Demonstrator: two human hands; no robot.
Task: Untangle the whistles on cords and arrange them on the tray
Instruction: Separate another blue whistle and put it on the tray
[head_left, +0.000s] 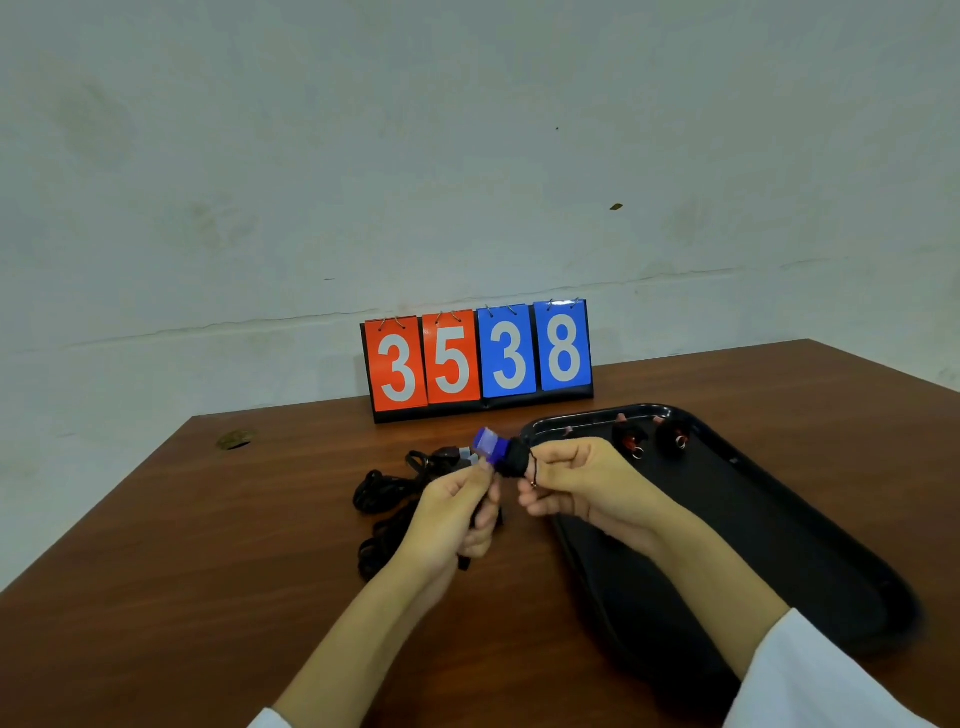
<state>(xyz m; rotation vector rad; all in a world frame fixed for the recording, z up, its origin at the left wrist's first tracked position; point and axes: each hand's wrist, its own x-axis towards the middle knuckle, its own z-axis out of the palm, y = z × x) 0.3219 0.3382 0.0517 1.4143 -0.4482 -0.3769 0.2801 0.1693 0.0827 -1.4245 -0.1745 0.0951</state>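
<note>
Two bundled whistles lie at the far end of the tray. Just left of the tray's rim, your left hand pinches a blue whistle, and your right hand pinches its wound black cord. Farther left of the tray, tangled cords rest on the counter.

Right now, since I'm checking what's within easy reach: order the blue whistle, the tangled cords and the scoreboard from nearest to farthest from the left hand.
1. blue whistle: pinched by the left hand itself.
2. tangled cords: on the table, just left of that hand.
3. scoreboard: upright at the table's far edge.
</note>
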